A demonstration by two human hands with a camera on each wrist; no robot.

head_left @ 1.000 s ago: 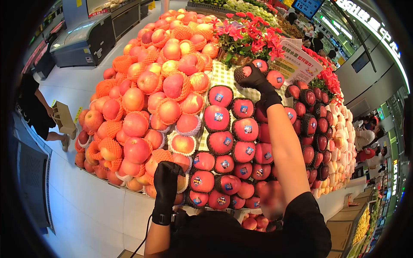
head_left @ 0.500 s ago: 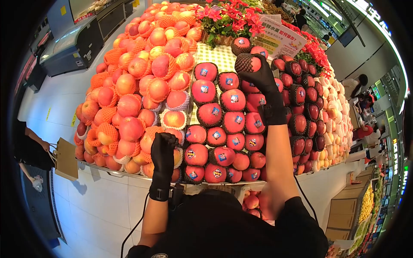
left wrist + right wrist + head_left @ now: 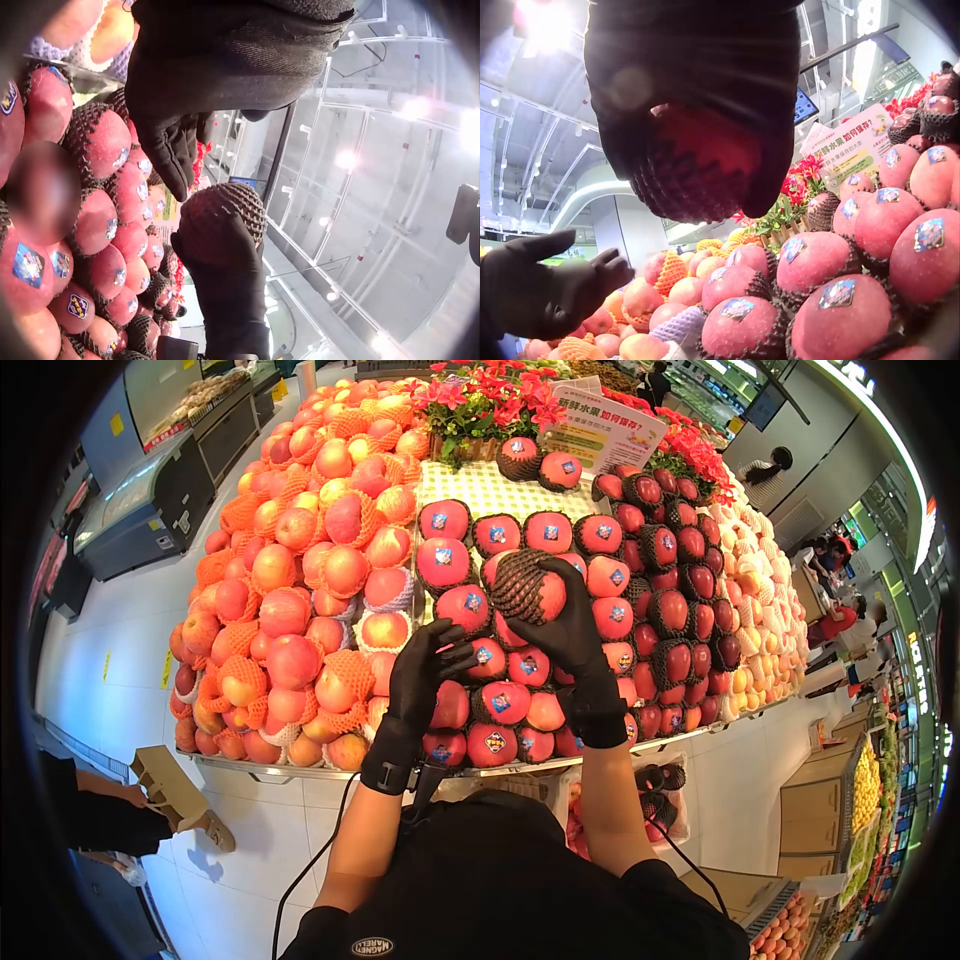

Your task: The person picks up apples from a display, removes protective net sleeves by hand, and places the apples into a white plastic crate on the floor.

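Note:
Black gloves cover both hands. My right hand (image 3: 572,628) grips a red apple in a black foam net (image 3: 524,586) above the rows of stickered apples. In the right wrist view the netted apple (image 3: 697,161) sits within the curled fingers of the right hand (image 3: 694,90). Just left of that apple is my left hand (image 3: 420,675), holding nothing, its fingers spread and slightly bent. The left wrist view has the left hand (image 3: 217,75) above and the right hand (image 3: 223,277) below, round the netted apple (image 3: 222,210).
Apples in orange nets (image 3: 290,615) are piled on the left. Dark red apples (image 3: 672,610) and pale netted fruit (image 3: 760,600) lie to the right. Behind are two apples on checkered cloth (image 3: 450,482), red flowers (image 3: 480,405) and a sign (image 3: 600,430). A person's arm holds a bag (image 3: 170,785) at left.
My right hand has brought the netted apple back from the rear of the display towards my body. The left hand has risen towards it, and its curled fingers have spread.

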